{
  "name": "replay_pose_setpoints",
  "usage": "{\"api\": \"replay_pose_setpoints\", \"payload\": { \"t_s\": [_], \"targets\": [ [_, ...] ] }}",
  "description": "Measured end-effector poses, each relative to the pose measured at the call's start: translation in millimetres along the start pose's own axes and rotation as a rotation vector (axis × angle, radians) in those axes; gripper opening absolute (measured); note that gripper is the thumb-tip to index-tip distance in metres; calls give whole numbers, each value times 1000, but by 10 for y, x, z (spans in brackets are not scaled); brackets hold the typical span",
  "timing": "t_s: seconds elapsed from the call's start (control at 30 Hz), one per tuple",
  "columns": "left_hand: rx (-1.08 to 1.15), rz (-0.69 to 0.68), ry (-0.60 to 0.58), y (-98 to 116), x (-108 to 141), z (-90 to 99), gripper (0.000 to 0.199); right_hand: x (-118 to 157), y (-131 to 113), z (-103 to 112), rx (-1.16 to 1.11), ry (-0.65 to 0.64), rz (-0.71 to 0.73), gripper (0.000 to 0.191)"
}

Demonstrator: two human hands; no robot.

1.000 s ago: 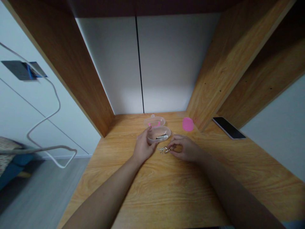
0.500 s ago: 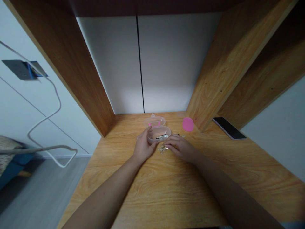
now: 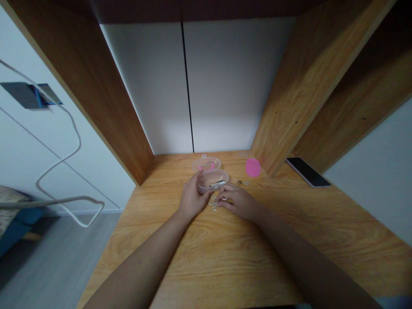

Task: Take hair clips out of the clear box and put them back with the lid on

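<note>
Two hands at a clear plastic box on a wooden table

The left hand (image 3: 192, 199) curls around the near left end of an open, clear plastic hinged box (image 3: 212, 181), its fingers against the box's wall. The box sits near the far edge of the light oak-grain table (image 3: 225, 257), about midway along it, with its pink-trimmed lid half (image 3: 206, 164) lying open towards the back. A small silver metal piece (image 3: 217, 184) lies inside the nearer half.

The right hand (image 3: 236, 201) rests low on the table just beside the box, fingers drawn together and thumb close to them. A small metal piece (image 3: 224, 198) shows at its fingertips, but whether they are pinching it is too small to tell. Small silver metal clips (image 3: 213, 203) lie on the table between the two hands. A few tiny metal rings (image 3: 240, 182) sit just beyond the right hand.

Farther right lie a round pink disc (image 3: 252, 167) and a black smartphone (image 3: 307, 171), the phone tilted across the table's right part. A white cable (image 3: 58, 163) hangs at the left, beyond the table.
</note>
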State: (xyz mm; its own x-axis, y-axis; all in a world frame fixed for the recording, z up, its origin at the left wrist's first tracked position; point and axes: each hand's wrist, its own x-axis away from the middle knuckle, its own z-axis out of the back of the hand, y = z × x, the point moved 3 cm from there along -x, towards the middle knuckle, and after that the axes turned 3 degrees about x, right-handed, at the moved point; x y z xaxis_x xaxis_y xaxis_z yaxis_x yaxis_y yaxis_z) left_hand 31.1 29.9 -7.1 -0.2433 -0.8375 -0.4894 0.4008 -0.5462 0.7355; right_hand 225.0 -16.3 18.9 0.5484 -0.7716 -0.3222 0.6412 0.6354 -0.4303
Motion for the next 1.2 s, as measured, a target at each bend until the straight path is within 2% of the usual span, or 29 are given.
{"api": "replay_pose_setpoints", "payload": {
  "t_s": [0.13, 0.27, 0.47, 0.87, 1.0, 1.2],
  "targets": [
    [16, -1, 3, 10, -2, 8, 80, 20, 15, 59, -5, 18, -18, 17],
    [27, -1, -1, 6, 2, 10, 80, 77, 81, 140, 30, -16, -45, 33],
    [24, 6, 9, -16, -1, 2, 81, 108, 166, 121, 53, -62, -26, 16],
    [18, 16, 6, -21, -2, -9, 82, 66, 199, 99, -22, -82, -1, 26],
    [15, 22, 12, -31, 0, -2, 82, 72, 160, 129, -8, -18, 20, 26],
    [-5, 23, 2, -40, 1, 3, 80, 96, 52, 273, -22, 169, 33, 21]
  ]
}}
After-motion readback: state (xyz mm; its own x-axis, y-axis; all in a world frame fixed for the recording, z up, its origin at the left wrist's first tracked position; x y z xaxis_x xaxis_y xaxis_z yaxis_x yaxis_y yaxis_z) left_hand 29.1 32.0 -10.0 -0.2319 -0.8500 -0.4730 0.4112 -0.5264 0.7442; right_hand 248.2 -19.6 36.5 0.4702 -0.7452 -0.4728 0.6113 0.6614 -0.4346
